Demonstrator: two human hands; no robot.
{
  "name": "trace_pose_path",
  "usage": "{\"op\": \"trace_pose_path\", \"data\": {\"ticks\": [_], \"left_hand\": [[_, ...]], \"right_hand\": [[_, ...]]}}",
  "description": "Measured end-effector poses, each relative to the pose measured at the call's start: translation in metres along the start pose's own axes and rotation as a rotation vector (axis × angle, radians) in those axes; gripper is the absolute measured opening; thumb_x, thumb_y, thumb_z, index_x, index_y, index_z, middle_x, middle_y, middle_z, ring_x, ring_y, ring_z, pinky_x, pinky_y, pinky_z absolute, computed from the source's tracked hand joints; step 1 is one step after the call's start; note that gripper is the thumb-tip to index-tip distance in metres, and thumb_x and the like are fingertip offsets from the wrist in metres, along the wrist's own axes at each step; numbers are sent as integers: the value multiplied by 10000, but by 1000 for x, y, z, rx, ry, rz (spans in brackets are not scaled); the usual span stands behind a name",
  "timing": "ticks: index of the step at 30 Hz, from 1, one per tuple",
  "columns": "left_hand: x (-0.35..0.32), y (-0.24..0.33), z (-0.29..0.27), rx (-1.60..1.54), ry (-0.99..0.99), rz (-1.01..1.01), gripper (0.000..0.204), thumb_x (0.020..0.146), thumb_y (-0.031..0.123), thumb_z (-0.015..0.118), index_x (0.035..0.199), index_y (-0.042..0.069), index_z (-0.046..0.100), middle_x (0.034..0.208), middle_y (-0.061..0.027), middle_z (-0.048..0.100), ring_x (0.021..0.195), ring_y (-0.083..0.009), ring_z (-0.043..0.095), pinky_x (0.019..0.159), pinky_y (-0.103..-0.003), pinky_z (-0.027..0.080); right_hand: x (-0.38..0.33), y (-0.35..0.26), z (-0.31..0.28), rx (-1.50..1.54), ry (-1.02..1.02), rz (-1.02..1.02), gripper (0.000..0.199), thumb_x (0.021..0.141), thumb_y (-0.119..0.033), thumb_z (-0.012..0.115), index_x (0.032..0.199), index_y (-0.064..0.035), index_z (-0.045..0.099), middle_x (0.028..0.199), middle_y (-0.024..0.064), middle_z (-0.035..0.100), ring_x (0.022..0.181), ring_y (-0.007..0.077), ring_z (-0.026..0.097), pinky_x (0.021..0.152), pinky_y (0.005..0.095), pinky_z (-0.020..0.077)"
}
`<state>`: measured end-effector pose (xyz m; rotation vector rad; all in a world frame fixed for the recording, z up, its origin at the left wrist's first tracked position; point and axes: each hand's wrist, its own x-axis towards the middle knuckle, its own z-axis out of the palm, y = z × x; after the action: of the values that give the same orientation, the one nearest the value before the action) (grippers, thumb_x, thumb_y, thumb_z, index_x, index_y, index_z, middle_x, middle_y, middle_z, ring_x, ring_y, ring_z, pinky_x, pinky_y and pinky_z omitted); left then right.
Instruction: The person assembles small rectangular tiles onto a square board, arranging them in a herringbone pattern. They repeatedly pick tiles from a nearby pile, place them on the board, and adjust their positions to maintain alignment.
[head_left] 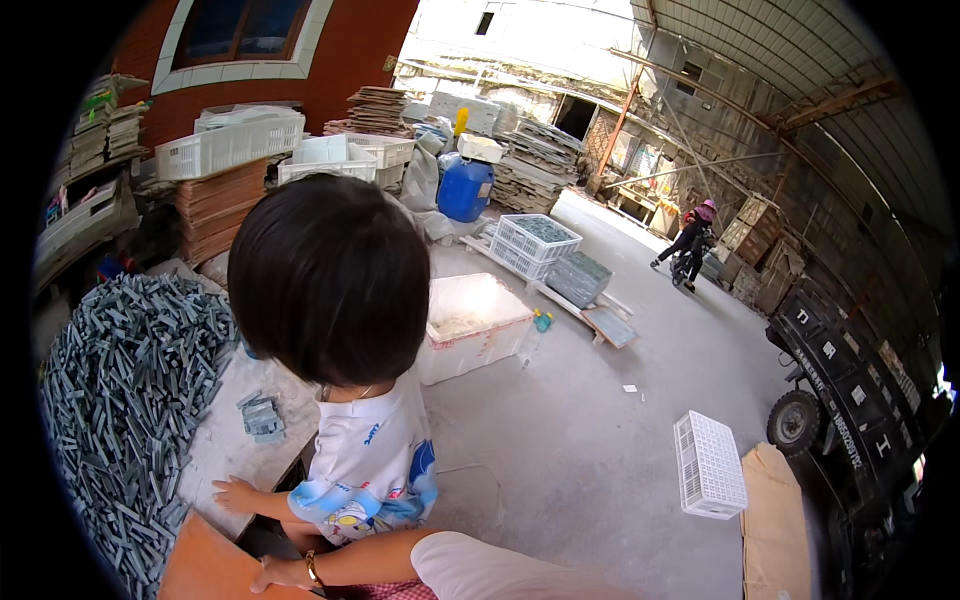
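My right forearm comes in from the lower edge, with a pale sleeve and a gold-coloured bracelet. My right hand (283,572) is closed over the edge of a smooth orange-brown board (213,565) at the bottom left; some of its fingers are hidden. My left hand is out of view. Just beyond my arm is a person (370,470) in a white printed T-shirt, dark hair toward me. That person's hand (236,494) lies spread on a pale slab (215,440). A few grey-green stone strips (263,418) lie together on the slab.
A large heap of stone strips (130,400) fills the left. A white foam box (475,350) stands beyond the person. Farther off are crates (530,245), a blue drum (465,190) and someone on a two-wheeler (690,245). A white crate (710,465) and dark truck (850,400) are right.
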<state>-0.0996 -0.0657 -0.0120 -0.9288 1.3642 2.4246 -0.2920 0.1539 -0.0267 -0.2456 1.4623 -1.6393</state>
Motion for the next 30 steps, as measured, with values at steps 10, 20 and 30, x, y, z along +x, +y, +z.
{"op": "trace_pose_path", "data": {"ticks": [10, 20, 30], "left_hand": [[-4, 3, 7, 6, 4, -11, 861, 771, 632, 465, 1354, 27, 282, 1309, -147, 418, 1146, -299, 422, 950, -447, 353], [-15, 7, 3, 20, 31, 0, 871, 768, 637, 463, 1357, 25, 274, 1311, -147, 416, 1146, -303, 420, 946, -456, 353], [-11, 4, 5, 27, 19, -14, 881, 764, 641, 462, 1359, 22, 266, 1313, -147, 414, 1146, -308, 417, 942, -465, 353]], "right_hand": [[5, 10, -12, 101, -54, -73, 431, 658, -150, 695, 1040, 23, 595, 924, 96, 632, 805, 203, 602, 756, 333, 481], [-5, -7, -5, 88, -47, -5, 468, 643, -137, 714, 1056, 36, 580, 962, 103, 627, 851, 217, 597, 795, 344, 472], [-11, -9, -4, 64, -54, 20, 507, 663, -180, 719, 1092, 30, 550, 993, 111, 612, 884, 218, 587, 810, 331, 461]]}}
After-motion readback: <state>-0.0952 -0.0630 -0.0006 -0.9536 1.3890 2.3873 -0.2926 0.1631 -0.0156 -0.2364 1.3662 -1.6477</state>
